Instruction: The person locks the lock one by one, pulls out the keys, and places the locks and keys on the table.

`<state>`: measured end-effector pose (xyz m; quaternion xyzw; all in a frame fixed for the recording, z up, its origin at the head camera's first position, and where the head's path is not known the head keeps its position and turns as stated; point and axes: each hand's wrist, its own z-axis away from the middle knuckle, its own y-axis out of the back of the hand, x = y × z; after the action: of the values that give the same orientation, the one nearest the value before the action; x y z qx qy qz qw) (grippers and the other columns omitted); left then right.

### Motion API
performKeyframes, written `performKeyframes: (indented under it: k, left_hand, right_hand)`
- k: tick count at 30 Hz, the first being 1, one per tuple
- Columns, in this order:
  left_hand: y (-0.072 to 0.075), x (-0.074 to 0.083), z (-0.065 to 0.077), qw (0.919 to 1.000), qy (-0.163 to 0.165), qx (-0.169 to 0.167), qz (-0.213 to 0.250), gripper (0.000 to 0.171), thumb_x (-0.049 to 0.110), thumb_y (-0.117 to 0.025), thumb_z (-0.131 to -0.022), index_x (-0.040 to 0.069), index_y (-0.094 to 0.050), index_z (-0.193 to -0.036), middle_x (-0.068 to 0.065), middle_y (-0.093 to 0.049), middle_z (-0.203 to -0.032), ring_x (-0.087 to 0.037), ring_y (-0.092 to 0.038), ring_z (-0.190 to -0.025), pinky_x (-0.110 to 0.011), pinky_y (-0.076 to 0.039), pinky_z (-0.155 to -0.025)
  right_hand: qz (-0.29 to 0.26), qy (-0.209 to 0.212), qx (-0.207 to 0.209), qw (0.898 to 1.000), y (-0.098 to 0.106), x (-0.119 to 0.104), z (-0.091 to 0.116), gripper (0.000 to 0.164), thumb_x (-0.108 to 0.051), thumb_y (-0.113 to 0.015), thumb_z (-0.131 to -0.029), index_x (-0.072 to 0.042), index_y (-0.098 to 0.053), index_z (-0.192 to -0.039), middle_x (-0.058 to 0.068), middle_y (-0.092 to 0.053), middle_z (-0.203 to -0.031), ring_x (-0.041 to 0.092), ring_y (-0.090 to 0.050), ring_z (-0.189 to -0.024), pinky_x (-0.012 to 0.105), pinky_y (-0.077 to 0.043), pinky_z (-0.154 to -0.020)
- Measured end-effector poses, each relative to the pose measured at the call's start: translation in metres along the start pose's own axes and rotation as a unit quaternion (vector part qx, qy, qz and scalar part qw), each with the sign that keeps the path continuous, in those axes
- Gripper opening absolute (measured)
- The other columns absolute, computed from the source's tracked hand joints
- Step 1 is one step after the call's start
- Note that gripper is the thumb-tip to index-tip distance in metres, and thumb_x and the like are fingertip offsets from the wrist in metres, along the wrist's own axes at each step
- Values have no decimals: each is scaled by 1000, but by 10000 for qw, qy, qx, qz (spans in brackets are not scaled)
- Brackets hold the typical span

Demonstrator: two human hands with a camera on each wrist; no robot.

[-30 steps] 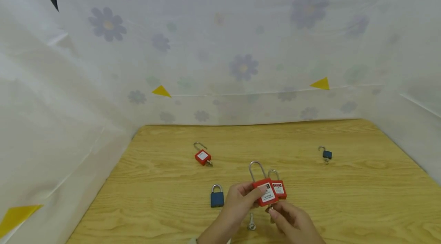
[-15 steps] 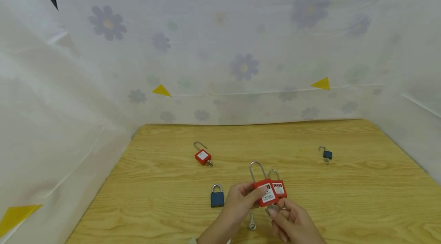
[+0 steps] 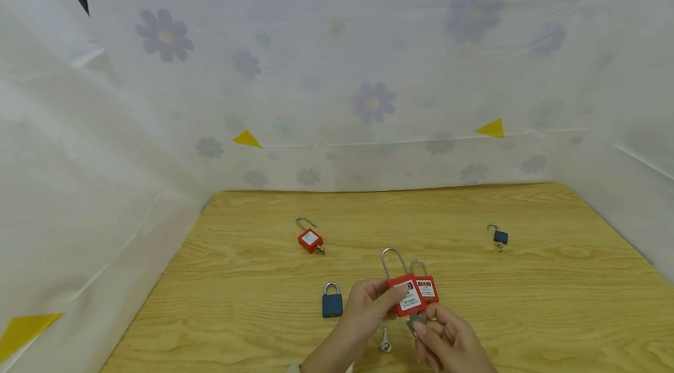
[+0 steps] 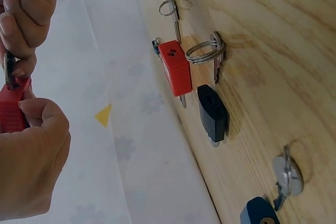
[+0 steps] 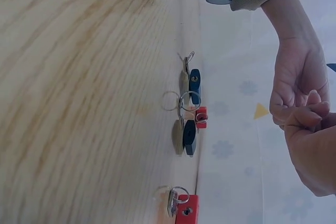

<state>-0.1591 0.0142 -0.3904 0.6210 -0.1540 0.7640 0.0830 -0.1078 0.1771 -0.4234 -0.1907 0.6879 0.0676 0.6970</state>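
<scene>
Above the table, my left hand (image 3: 364, 310) grips a red padlock (image 3: 411, 303), its thumb across the white label and the long steel shackle pointing up. At the lock's bottom end my right hand (image 3: 454, 339) pinches a key (image 3: 413, 321) between thumb and fingers. In the left wrist view that key (image 4: 9, 69) stands at the keyhole end of the held red padlock (image 4: 13, 109). Just behind it on the table is another red padlock (image 3: 427, 290) with its shackle down, partly overlapped. A loose key (image 3: 385, 340) lies between my wrists.
A blue padlock (image 3: 332, 305) lies left of my hands. Farther back are a red padlock (image 3: 310, 238) with raised shackle at left and a small blue padlock (image 3: 501, 237), also open, at right. A dark padlock (image 4: 212, 114) shows in the left wrist view. White sheeting (image 3: 316, 86) walls the table.
My right fingers have turned the key at the lock's bottom: its head went from edge-on to broad face, then tilted. The left hand and padlock stay nearly still.
</scene>
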Motion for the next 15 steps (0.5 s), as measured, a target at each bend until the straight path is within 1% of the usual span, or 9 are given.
performKeyframes:
  k: [3, 6, 9, 11, 12, 15]
  left_hand:
    - [1, 0, 0, 10000, 18, -14, -71, 31, 20, -61, -88, -3, -64, -109, -1, -67, -87, -5, -56, -69, -21, -47, -66]
    - [3, 1, -1, 9999, 55, -3, -120, 32, 22, -60, -89, -3, -63, -110, 0, -68, -87, -6, -55, -69, -21, -46, -65]
    - [4, 2, -2, 9999, 86, 15, -112, 33, 23, -60, -89, -3, -63, -110, 0, -68, -85, -5, -55, -67, -20, -45, -63]
    - [4, 2, -2, 9999, 108, 22, -125, 33, 23, -60, -89, -2, -63, -110, 0, -68, -84, -6, -55, -67, -20, -45, -62]
    - [4, 2, -2, 9999, 116, 21, -117, 33, 23, -60, -89, -2, -63, -110, 0, -68, -84, -6, -55, -67, -20, -45, -62]
    - [4, 3, -3, 9998, 111, 37, -136, 33, 23, -60, -89, -2, -63, -110, 0, -68, -84, -6, -56, -67, -20, -45, -63]
  right_hand:
    - [-137, 48, -146, 9998, 2, 2, 1, 4, -14, -45, -97, -10, -46, -98, -5, -62, -72, 2, -47, -54, 33, -24, -45]
    - [-207, -43, -332, 9992, 3, 3, 2, 9, -15, -46, -97, -13, -47, -105, -5, -61, -71, 2, -48, -54, 28, -27, -43]
    - [-240, -212, -446, 9985, 4, 3, 3, 16, -17, -48, -96, -15, -46, -112, -5, -61, -70, 2, -50, -52, 20, -33, -44]
    - [-203, -217, -449, 9985, 4, 4, 3, 20, -18, -48, -96, -12, -45, -115, -4, -61, -69, 2, -50, -52, 20, -33, -44]
    - [-182, -238, -439, 9986, 4, 3, 3, 22, -18, -48, -96, -10, -44, -116, -4, -61, -69, 2, -50, -52, 18, -35, -45]
    - [-94, -220, -468, 9986, 4, 4, 2, 34, -16, -48, -96, 2, -37, -122, -4, -61, -69, 2, -50, -52, 16, -37, -46]
